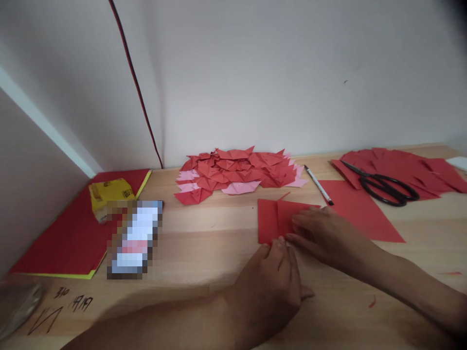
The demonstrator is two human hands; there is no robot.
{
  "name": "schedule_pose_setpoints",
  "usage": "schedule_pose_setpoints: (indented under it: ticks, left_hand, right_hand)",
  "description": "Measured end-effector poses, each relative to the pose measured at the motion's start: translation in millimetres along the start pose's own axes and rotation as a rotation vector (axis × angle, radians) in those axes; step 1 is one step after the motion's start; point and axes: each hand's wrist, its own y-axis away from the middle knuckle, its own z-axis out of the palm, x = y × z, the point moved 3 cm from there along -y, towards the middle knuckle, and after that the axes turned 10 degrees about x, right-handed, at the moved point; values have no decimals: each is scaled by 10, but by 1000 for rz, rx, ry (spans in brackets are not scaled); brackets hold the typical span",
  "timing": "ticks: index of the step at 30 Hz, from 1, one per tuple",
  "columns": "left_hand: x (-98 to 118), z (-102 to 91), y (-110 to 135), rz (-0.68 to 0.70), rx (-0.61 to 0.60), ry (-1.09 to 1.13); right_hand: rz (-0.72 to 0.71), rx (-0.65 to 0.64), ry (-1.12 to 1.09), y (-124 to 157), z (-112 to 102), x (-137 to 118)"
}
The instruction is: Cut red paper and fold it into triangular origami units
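A folded sheet of red paper (267,221) lies on the wooden table between my hands, with a crease or layer edge running across it. My left hand (272,282) is closed, its fingertips pressed together at the paper's near edge. From the right, my right hand (316,232) rests over the paper with bent fingers, thumb by the near edge, holding it down and hiding its right part. Beyond that hand lies a flat red sheet (368,216), with a white pen (318,184) across its far left corner.
Black-handled scissors (383,187) rest on a pile of red paper pieces (397,165). Folded red and pink paper pieces (237,167) are heaped by the wall. At left are a blurred phone (136,238), a yellow packet (111,197) and large red sheets (62,238). A cable (134,78) hangs behind.
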Motion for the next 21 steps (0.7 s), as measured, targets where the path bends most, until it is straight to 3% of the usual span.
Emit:
schedule_pose_setpoints:
  ticks: [5,16,21]
  left_hand:
    - [15,-39,-12,2,1,-28]
    - [21,-45,-35,2,30,-31]
    - [29,-35,-27,11,24,-31]
  right_hand:
    - [-13,-100,-1,-48,-37,84]
    - [142,-294,0,-77,-77,500]
    - [307,-416,-103,-98,-161,651]
